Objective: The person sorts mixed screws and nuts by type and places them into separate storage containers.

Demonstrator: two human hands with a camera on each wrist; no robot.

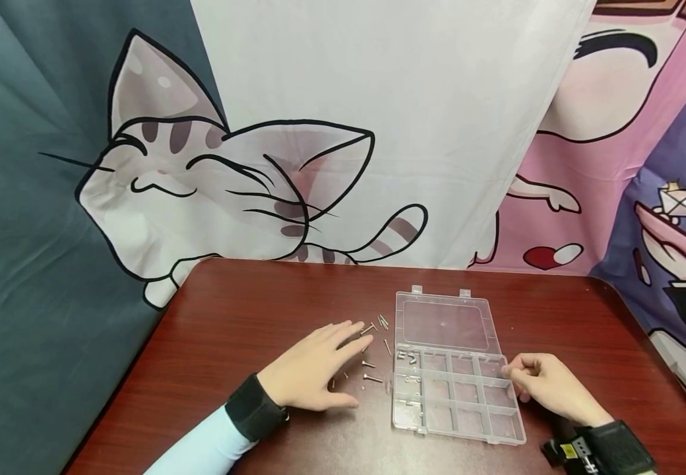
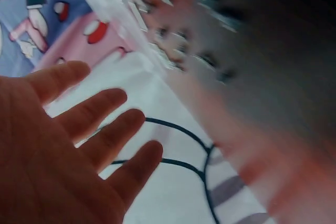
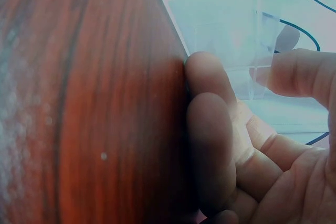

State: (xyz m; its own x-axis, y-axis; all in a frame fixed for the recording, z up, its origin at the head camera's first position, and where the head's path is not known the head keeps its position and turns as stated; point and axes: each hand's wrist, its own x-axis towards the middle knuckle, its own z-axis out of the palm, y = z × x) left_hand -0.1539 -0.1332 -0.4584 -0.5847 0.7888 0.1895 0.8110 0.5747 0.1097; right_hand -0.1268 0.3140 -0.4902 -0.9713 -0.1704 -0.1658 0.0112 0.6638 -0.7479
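A clear plastic compartment box (image 1: 438,390) lies on the table with its lid (image 1: 450,323) folded back. Several small metal pieces (image 1: 412,379) sit in its left-hand compartments. Thumb and fingers of my right hand (image 1: 547,384) pinch the box's right side wall; the right wrist view has that hand (image 3: 262,150) at the transparent edge. Left of the box, my left hand (image 1: 319,366) is spread palm down over loose screws, holding nothing. A screw (image 1: 373,378) lies just beyond its fingers. Blurred metal pieces (image 2: 223,19) appear past the straight fingers (image 2: 113,140) in the left wrist view.
The reddish-brown wooden table (image 1: 248,297) runs back to a printed cloth (image 1: 343,79) with cartoon figures. More small screws (image 1: 382,322) lie near the box's lid. A black band with a small device (image 1: 598,448) is on the right wrist.
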